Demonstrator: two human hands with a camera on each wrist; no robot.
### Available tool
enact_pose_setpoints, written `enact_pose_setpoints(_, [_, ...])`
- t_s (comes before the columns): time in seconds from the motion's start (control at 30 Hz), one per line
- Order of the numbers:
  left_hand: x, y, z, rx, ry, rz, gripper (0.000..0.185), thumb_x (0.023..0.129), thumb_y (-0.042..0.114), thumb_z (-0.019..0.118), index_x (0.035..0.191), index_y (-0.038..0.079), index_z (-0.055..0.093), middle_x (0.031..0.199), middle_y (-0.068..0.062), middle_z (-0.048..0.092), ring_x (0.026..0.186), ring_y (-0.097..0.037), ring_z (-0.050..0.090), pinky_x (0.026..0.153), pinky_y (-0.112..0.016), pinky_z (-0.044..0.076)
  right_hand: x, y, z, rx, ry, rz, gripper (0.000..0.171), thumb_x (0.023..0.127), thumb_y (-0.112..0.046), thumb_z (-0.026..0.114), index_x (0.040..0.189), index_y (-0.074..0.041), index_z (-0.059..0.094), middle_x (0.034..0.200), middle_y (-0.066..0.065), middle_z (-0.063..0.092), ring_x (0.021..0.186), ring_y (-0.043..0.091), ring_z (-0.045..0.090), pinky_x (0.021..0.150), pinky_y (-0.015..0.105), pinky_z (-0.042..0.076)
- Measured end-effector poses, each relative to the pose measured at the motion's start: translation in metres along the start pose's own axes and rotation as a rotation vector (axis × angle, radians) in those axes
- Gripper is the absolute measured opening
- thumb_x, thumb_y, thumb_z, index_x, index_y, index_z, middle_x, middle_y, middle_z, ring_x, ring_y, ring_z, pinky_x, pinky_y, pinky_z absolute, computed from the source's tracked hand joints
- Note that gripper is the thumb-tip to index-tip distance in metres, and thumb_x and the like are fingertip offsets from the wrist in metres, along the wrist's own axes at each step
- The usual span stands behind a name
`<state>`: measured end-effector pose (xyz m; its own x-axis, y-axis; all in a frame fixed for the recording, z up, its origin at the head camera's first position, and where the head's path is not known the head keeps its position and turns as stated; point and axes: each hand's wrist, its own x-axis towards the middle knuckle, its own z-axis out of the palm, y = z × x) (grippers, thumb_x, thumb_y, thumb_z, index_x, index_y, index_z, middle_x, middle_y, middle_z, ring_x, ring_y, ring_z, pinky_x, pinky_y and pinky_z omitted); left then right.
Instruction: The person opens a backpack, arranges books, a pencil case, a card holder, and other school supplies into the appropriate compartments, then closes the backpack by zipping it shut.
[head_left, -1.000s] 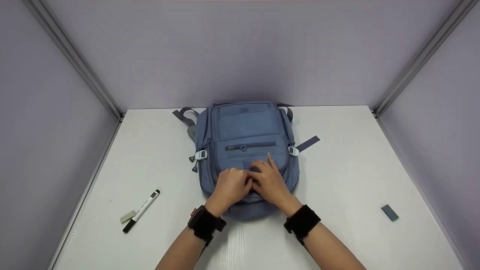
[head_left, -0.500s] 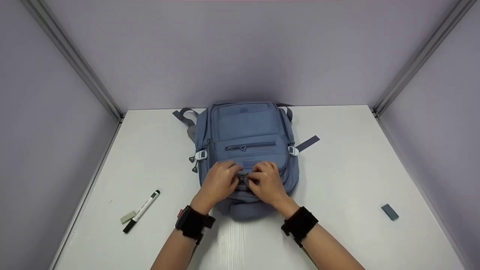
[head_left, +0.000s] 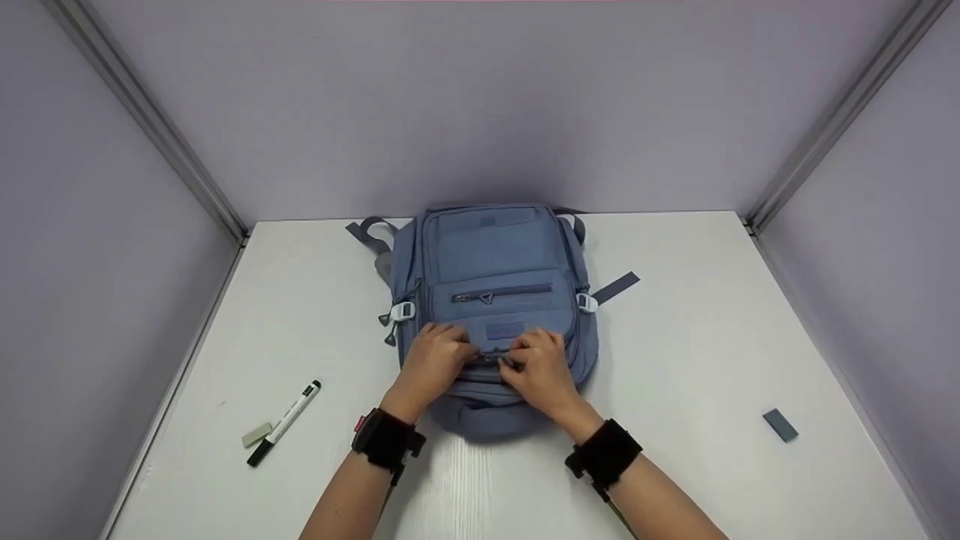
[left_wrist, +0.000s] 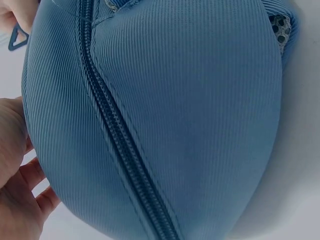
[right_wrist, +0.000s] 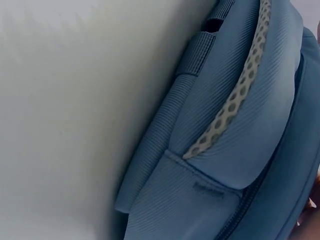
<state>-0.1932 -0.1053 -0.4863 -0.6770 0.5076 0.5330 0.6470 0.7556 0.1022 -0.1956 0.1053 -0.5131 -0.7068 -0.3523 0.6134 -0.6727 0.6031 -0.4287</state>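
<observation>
A blue backpack lies flat on the white table, its top end toward me. My left hand and right hand sit side by side on its near front pocket, fingers curled and pinching at the zipper line between them. The left wrist view shows the blue backpack fabric with a closed zipper running across it and my left hand at the edge. In the right wrist view the backpack's side with grey mesh trim fills the frame; the right hand barely shows.
A black-and-white marker and a small beige eraser lie at the table's left front. A small grey block lies at the right front. Lilac walls enclose the table on three sides.
Both hands have slid a little farther up the backpack and drawn slightly apart, now pinching at the front pocket's zipper line. The right index finger, earlier stretched out, has curled in.
</observation>
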Motion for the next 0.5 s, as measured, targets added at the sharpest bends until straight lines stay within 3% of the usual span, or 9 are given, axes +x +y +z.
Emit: enact_pose_setpoints(0.5, [0.000, 0.000, 0.001, -0.020, 0.052, 0.023, 0.013, 0.084, 0.006, 0.074, 0.074, 0.014, 0.076, 0.077, -0.002, 0.062, 0.073, -0.023, 0.060, 0.069, -0.042, 0.047, -0.016, 0.026, -0.033, 0.014, 0.014, 0.096, 0.006, 0.071, -0.005, 0.081, 0.071, -0.003, 0.075, 0.079, 0.002, 0.062, 0.081, 0.022, 0.053, 0.079, 0.047, 0.034])
